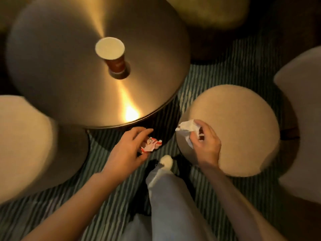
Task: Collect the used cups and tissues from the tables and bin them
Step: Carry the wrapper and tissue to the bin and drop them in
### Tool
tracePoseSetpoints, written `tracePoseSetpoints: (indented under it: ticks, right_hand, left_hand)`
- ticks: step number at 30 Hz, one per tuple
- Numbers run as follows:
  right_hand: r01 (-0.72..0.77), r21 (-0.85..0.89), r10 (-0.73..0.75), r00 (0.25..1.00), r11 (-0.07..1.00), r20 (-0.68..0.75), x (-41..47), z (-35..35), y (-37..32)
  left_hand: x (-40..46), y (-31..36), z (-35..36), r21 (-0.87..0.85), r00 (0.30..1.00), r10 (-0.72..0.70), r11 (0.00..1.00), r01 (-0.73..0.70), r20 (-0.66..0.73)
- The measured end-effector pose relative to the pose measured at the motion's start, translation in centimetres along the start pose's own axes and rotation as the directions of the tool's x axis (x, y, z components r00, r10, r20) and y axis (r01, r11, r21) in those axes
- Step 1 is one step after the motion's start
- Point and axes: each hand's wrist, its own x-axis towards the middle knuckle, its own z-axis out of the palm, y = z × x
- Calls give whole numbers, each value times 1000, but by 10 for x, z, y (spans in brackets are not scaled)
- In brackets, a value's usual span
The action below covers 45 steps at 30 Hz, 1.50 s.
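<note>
A view from above, looking down past a person's two bare forearms. The landmark is a round, brushed-metal tabletop point(57, 70) that fills the upper left of the scene, with a bright streak of warm light running across it.

Near the centre of that tabletop stands a paper cup point(112, 54), upright, its outside red-brown and its inside pale (whether anything is in it cannot be told).

Just below the tabletop's near edge, off its surface and over the floor, the left hand point(127, 150) holds a crumpled red-and-white piece of paper point(151, 145); the fingers curl loosely around it, with the forefinger stretched toward the tabletop.

To the right of the tabletop's near edge, the right hand point(205, 141) pinches a crumpled white tissue point(186, 131) between thumb and curled fingers. That hand hovers over the left edge of a round beige stool point(243, 127), which sits just beside the tabletop, to its lower right.

Another pale cushioned seat point(22, 141) lies to the lower left of the tabletop, and a greyish one point(302, 119) sits at the far right, well apart from it.

Below the tabletop, a green-and-white striped carpet point(217, 73) covers the floor. The person's leg in light trousers point(166, 197) reaches toward the tabletop's base, ending in a pale toe point(166, 161).
</note>
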Motion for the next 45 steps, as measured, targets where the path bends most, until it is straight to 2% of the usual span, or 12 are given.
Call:
tracePoseSetpoints:
  ticks: [4,6,9,12,15,21,26,29,32,34,41,45]
  right_hand:
    - [116,175,-147,974,978,175,-109,-9,-98]
    - [250,221,-308,905,943,294,-166,-10,-141]
    - [464,316,-561,706,828,432,-239,-7,-198]
    - [521,462,-695,490,717,526,-293,-5,-244]
    - [502,551,-738,340,667,583,-332,4,-288]
    - [492,684,-791,17,539,612,-403,56,-372]
    - [464,755,-787,-176,464,591,-470,136,-437]
    - [442,754,-785,-158,486,599,-508,195,-484]
    - [365,688,-725,-49,627,687,-539,245,-542]
    - [322,653,-686,-15,685,727,-559,273,-584]
    - [336,655,-679,-59,677,732,-630,371,-704]
    - [372,606,-639,-44,703,768,-673,447,-757]
  left_hand:
    - [-152,-3,-54,-32,958,-207,978,205,-198]
    - [-238,2,-76,-78,905,-327,945,318,-271]
    - [-358,14,-99,-171,775,-486,873,458,-404]
    - [-458,30,-115,-282,608,-613,782,555,-505]
    - [-531,37,-125,-394,436,-711,682,615,-551]
    - [-612,8,-126,-577,109,-791,525,626,-601]
    - [-661,-56,-145,-661,-41,-828,415,626,-559]
    - [-690,-110,-178,-683,-57,-843,392,616,-535]
    - [-723,-161,-228,-677,-57,-848,379,631,-527]
    - [-746,-191,-264,-666,-91,-835,363,652,-543]
    - [-827,-288,-340,-722,-261,-796,291,628,-547]
    - [-880,-375,-375,-759,-347,-759,281,588,-550]
